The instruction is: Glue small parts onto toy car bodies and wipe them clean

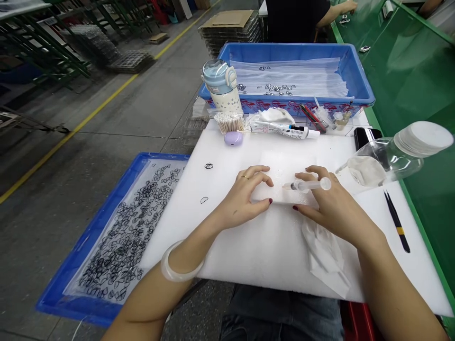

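Note:
My left hand [245, 196] rests over the left side of a thin white slab [280, 163], fingers bent and thumb apart, with nothing visible between them. My right hand [327, 203] is at the slab's right side. A clear syringe [307, 185] lies across its fingers, tip pointing left over the slab and plunger end above the knuckles. How firmly the fingers grip it is hard to see. Tiny clear specks dot the slab. Two small dark wire loops, one upper [208, 166] and one lower [204, 200], lie left of my left hand.
Black tweezers [396, 220], a clear jar [387, 156] and a phone [368, 136] are at right. Behind stand cotton swabs [229, 123], a purple case [233, 138], a tube [280, 130], a bottle [222, 85] and a blue bin [366, 92]. A loop-filled tray [71, 284] sits lower left.

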### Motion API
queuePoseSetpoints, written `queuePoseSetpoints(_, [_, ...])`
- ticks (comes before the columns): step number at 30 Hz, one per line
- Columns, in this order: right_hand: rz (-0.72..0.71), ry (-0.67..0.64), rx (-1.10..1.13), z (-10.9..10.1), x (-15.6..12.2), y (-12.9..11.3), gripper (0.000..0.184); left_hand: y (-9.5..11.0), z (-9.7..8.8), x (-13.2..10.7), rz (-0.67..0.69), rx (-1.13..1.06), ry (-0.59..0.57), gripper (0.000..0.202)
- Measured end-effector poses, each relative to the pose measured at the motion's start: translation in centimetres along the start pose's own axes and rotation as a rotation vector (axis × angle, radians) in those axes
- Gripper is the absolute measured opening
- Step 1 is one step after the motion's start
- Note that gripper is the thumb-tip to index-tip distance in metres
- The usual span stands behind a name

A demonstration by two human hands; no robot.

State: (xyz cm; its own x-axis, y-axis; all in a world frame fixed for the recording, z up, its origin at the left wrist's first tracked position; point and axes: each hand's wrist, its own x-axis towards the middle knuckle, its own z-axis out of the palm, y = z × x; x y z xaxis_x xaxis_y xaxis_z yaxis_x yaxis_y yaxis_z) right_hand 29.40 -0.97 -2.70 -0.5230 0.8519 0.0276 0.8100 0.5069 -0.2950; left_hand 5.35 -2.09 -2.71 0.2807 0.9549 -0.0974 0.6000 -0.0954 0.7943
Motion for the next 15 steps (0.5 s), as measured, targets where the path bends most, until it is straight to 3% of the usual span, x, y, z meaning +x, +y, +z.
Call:
queuePoseSetpoints(5, [0.023, -0.009, -0.004, -0.05, 0.01, -0.20, 0.059, -0.06, 0.10, 0.09, -0.011, -0.017, -0.001, 0.016])
queuePoseSetpoints(15, [0.002, 0.002, -0.003, 0.03, -0.01, 0.04, 0.055, -0.52, -0.08, 0.32, -0.005, -0.045, -0.013, 0.019])
